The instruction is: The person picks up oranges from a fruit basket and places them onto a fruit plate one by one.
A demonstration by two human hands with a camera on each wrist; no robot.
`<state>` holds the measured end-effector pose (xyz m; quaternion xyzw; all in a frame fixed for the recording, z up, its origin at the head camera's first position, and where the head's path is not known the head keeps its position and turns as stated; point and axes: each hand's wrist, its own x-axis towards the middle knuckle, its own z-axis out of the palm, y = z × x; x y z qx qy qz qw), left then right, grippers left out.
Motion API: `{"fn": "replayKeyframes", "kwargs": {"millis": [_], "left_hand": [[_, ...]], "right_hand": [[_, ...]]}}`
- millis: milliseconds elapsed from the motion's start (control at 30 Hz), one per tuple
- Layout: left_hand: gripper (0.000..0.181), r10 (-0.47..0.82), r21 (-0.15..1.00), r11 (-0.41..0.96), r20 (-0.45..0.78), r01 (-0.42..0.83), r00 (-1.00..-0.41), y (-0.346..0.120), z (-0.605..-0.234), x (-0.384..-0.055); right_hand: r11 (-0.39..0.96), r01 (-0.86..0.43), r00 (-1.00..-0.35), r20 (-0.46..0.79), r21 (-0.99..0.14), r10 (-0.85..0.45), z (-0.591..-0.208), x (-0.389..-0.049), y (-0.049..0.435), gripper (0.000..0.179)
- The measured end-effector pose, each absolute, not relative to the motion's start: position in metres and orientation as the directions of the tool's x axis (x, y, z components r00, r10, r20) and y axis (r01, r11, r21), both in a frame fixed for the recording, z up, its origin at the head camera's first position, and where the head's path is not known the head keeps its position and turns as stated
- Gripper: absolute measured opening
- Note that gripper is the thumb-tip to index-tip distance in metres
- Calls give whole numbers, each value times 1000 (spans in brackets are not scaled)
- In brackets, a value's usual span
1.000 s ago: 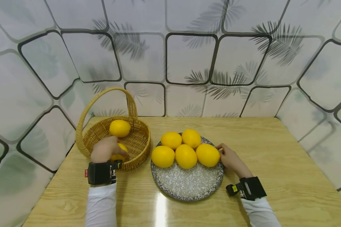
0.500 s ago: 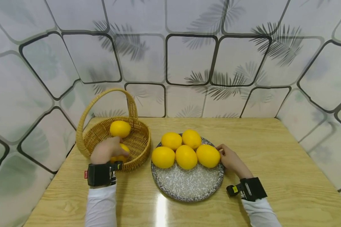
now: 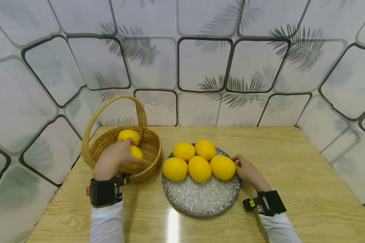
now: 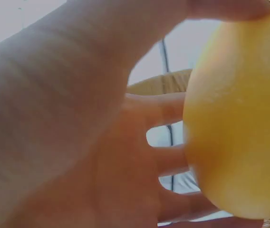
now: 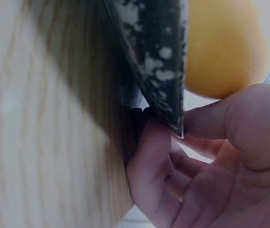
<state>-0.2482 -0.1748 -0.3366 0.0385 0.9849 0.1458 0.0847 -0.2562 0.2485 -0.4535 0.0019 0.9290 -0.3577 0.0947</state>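
My left hand (image 3: 117, 156) grips a yellow lemon (image 3: 136, 154) inside the wicker basket (image 3: 153, 143). In the left wrist view, thumb and fingers curve round that lemon (image 4: 239, 118). Another lemon (image 3: 129, 135) lies behind it in the basket, partly hidden by the hand. The right hand (image 3: 246, 168) pinches the right rim of a speckled grey plate (image 3: 203, 199). In the right wrist view the thumb is above the plate's dark rim (image 5: 166, 71) and the fingers curl beneath it. Several lemons (image 3: 199, 168) sit together on the plate's back half; the rightmost (image 3: 223, 167) is nearest the right hand.
A tall arched handle (image 3: 91, 125) rises over the basket at the left. Everything stands on a light wooden table (image 3: 292, 175). A patterned wall covering (image 3: 200, 64) closes off the back and both sides.
My left hand has lifted the gripped lemon slightly and moved it up and to the right in the head view, now overlapping the rear lemon. The right hand and plate stay put.
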Motion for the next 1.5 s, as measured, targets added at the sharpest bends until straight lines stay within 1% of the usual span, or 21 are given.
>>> {"fn": "replayKeyframes", "kwargs": {"millis": [200,467,1000,1367,1500], "left_hand": [[77,122,291,953,-113,85,-986,-171,-329,-244],[75,136,344,933,-62,107,-989,-166,-326,-241],[76,206,397,903,-59,166,-977,-158,-322,-236],[72,247,383,895,-2,227,-969,-142,-320,-232],[69,261,369,896,13,247,-965,-137,-318,-230]], "right_hand": [[747,70,-982,-176,-661,-64,-454,-256,248,30],[749,65,-982,-175,-659,-68,-454,-255,249,29],[749,71,-981,-180,-659,-65,-454,-256,248,29],[746,38,-984,-154,-665,-87,-455,-256,251,29],[742,48,-984,-160,-669,-81,-456,-256,251,29]]}}
